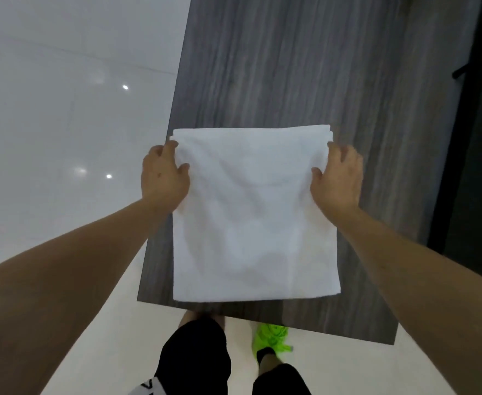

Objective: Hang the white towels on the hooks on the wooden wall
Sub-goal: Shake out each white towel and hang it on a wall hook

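Observation:
A folded white towel hangs flat in front of the grey-brown wooden wall, its top edge level and its lower edge close to the wall's bottom. My left hand grips the towel's upper left edge, thumb in front and fingers curled behind. My right hand grips the upper right edge the same way. No hook is visible; the towel hides whatever lies behind it.
A glossy white tiled wall meets the wooden wall on the left. A dark doorway or panel with a black handle stands at the right. Below are the pale floor, my dark shorts and a green shoe.

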The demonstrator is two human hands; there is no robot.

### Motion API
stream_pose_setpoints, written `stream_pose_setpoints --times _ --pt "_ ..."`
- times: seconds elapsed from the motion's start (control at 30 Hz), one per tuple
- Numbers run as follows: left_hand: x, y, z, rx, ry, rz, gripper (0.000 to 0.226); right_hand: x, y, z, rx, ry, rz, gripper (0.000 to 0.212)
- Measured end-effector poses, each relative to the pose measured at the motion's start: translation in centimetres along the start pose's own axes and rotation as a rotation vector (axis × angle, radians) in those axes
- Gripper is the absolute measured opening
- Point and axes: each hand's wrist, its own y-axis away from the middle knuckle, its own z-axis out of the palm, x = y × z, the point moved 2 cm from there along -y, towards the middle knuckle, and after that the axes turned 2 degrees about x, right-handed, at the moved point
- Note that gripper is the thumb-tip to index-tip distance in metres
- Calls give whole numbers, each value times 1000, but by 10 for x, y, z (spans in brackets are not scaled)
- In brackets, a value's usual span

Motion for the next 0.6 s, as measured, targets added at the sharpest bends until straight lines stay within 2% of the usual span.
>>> stream_pose_setpoints --times 0.1,0.23,0.3,0.37,0.4,0.43,0.47,0.5,0.6 --pt "-11 48 11 1 -85 124 42 0 68 17 -52 -15 -166 42" --pt "-18 138 31 -134 -64 412 25 1 177 49 -93 -127 -522 33" --pt "-25 186 44 -200 -40 587 33 8 220 67 -219 -59 -634 53" --pt "-35 229 64 -288 -120 717 49 19 247 83 -373 97 -670 94" --pt "-40 247 75 -327 -207 744 60 24 255 89 -392 152 -678 107" --pt "-44 262 85 -342 -298 749 70 28 261 94 -384 169 -676 112" --pt "-47 275 93 -328 -368 743 74 32 268 98 -354 158 -673 108" --pt "-47 287 100 -283 -418 741 69 36 275 102 -304 143 -680 97" --pt "-42 316 112 -113 -476 754 33 53 307 107 -99 127 -744 52"
